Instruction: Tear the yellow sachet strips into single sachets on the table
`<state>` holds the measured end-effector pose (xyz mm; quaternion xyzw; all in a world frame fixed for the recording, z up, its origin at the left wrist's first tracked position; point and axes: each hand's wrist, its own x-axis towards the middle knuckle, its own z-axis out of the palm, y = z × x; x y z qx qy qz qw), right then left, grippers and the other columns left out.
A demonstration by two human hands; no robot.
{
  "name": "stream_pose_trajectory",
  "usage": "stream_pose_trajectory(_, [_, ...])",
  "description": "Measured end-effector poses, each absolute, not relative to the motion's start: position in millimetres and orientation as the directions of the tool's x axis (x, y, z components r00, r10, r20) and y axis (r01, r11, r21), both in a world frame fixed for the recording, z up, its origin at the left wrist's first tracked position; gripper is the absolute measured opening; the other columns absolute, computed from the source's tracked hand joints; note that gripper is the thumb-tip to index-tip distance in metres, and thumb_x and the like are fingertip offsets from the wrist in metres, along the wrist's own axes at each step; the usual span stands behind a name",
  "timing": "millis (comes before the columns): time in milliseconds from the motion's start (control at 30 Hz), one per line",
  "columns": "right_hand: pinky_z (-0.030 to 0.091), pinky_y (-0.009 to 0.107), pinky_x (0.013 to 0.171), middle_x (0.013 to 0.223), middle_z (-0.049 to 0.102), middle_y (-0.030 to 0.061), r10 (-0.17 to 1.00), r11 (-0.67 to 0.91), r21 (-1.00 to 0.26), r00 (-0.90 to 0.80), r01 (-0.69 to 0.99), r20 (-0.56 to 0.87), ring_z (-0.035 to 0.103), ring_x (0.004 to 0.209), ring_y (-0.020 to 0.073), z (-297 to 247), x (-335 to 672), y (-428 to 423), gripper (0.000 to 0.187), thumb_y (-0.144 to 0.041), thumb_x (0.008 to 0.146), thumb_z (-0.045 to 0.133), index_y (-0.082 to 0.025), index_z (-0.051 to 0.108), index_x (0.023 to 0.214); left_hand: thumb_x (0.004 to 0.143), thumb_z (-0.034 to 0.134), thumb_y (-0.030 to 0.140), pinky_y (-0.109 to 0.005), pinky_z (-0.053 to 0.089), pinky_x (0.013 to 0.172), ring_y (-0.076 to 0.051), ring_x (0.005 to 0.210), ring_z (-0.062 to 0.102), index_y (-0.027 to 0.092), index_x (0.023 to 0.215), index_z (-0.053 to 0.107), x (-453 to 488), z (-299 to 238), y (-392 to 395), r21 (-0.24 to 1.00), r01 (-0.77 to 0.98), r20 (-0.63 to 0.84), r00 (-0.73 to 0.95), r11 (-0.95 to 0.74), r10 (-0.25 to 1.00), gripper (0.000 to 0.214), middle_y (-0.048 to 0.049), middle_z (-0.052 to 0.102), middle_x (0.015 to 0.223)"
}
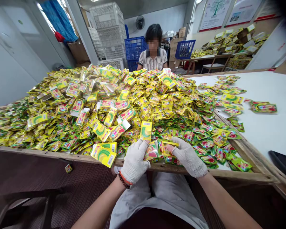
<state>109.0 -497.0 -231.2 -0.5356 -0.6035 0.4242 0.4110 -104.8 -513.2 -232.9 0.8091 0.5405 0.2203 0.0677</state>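
Observation:
A large heap of yellow and green sachets (162, 105) covers the framed table in front of me, with small cartons mixed in. My left hand (135, 160), in a white knitted glove, grips a small carton (152, 151) with a fruit picture at the table's near edge. Another yellow carton (146, 131) stands just beyond those fingers. To the right, my gloved right hand (189, 157) pinches a yellow sachet (168, 148), its bare fingertips showing. Several flat yellow cartons (105, 155) lie left of my left hand, over the wooden edge.
Across the heap sits a person in a striped shirt (153, 58). A wooden rail (243, 173) borders the table; beyond it, sachets lie on a white surface (264, 127). A dark flat object (282, 165) rests at far right. Crates (108, 31) are stacked behind; a dark stool (26, 203) stands lower left.

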Motion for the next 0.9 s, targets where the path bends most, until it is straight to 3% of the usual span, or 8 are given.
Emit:
stream_pose_trajectory(100, [0.053, 0.033, 0.078, 0.098, 0.072, 0.0059, 0.974, 0.161, -0.869, -0.216, 0.468, 0.064, 0.065, 0.090, 0.0243, -222.2, 120.9, -494.0, 0.032, -0.036, 0.077, 0.062, -0.018, 0.069, 0.102, 0.064, 0.057, 0.013, -0.041, 0.041, 0.098, -0.027, 0.115, 0.047, 0.022, 0.127, 0.045, -107.5, -227.1, -510.6, 0.303, 0.838, 0.273, 0.380, -0.454, 0.884, 0.064, -0.0079, 0.051, 0.122])
stream_pose_trajectory(200, [0.052, 0.031, 0.078, 0.094, 0.072, 0.0041, 0.955, 0.221, -0.832, -0.284, 0.508, 0.080, 0.065, 0.089, 0.0238, -213.8, 126.8, -491.2, 0.028, -0.034, 0.075, 0.063, -0.020, 0.072, 0.097, 0.063, 0.055, 0.013, -0.041, 0.042, 0.096, -0.027, 0.113, 0.047, 0.021, 0.125, 0.046, -104.6, -226.4, -511.7, 0.281, 0.821, 0.255, 0.436, -0.498, 0.863, 0.063, -0.0084, 0.051, 0.121])
stream_pose_trajectory(467, [0.050, 0.026, 0.066, 0.093, 0.071, 0.0045, 0.948, 0.127, -0.926, -0.318, 0.356, 0.007, 0.064, 0.077, 0.0185, -192.6, 144.5, -496.1, 0.032, -0.037, 0.080, 0.059, -0.016, 0.068, 0.102, 0.062, 0.054, 0.010, -0.040, 0.042, 0.095, -0.026, 0.112, 0.046, 0.021, 0.123, 0.046, -103.8, -225.5, -510.1, 0.257, 0.854, 0.258, 0.391, -0.453, 0.884, 0.063, -0.0080, 0.050, 0.122])
stream_pose_trajectory(633, [0.043, 0.023, 0.056, 0.070, 0.066, 0.0002, 0.858, 0.250, -0.806, -0.508, 0.536, -0.071, 0.057, 0.063, 0.0144, -189.1, 144.2, -493.8, 0.014, -0.026, 0.074, 0.061, -0.015, 0.069, 0.076, 0.062, 0.055, 0.009, -0.042, 0.042, 0.094, -0.028, 0.111, 0.045, 0.022, 0.125, 0.047, -102.2, -225.2, -509.1, 0.198, 0.830, 0.261, 0.469, -0.522, 0.844, 0.065, -0.0080, 0.049, 0.123])
stream_pose_trajectory(733, [0.045, 0.024, 0.057, 0.068, 0.067, 0.0004, 0.897, 0.276, -0.760, -0.443, 0.588, -0.017, 0.058, 0.064, 0.0163, -191.1, 138.9, -488.8, 0.014, -0.027, 0.073, 0.061, -0.017, 0.070, 0.076, 0.061, 0.055, 0.008, -0.042, 0.042, 0.096, -0.027, 0.112, 0.045, 0.023, 0.126, 0.045, -100.6, -226.6, -510.7, 0.228, 0.801, 0.264, 0.497, -0.554, 0.827, 0.068, -0.0073, 0.050, 0.122])
stream_pose_trajectory(900, [0.050, 0.031, 0.077, 0.097, 0.071, 0.0070, 0.962, 0.262, -0.764, -0.226, 0.590, 0.156, 0.064, 0.087, 0.0234, -204.6, 128.9, -494.8, 0.032, -0.036, 0.080, 0.058, -0.018, 0.070, 0.104, 0.065, 0.059, 0.016, -0.040, 0.041, 0.099, -0.025, 0.113, 0.047, 0.021, 0.122, 0.046, -98.9, -229.0, -512.5, 0.383, 0.767, 0.287, 0.430, -0.514, 0.856, 0.058, -0.0082, 0.050, 0.122])
